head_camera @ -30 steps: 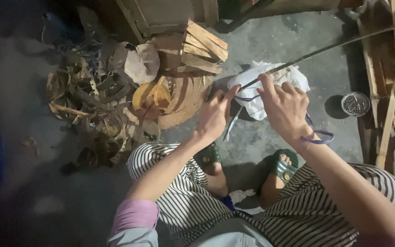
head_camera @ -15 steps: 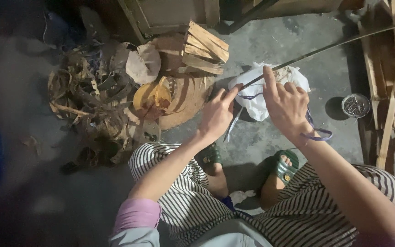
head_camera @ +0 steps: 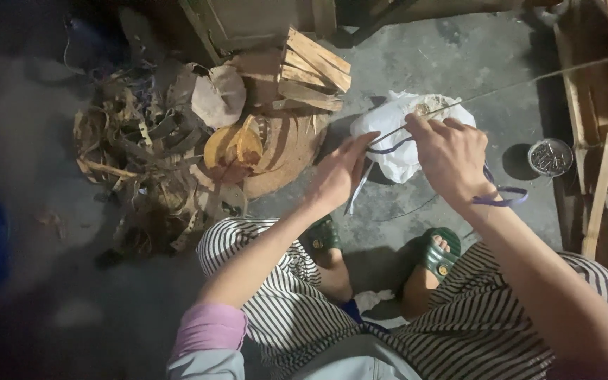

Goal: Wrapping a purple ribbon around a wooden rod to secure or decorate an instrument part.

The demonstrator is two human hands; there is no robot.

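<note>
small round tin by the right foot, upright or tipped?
Upright: the tin shows its open round mouth facing up, with dark small bits inside.

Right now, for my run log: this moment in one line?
left hand: pinching purple strip | right hand: gripping thin stick | white bag beneath

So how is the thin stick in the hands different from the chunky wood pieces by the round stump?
The thin stick is long, slender and pale, and runs slanting off to the right; the stacked wood pieces are short, thick and blocky. The stick is held up by the left hand and right hand; the wood pieces lie untouched on the ground beside the stump. Both look like plain, unpainted plant material.
</note>
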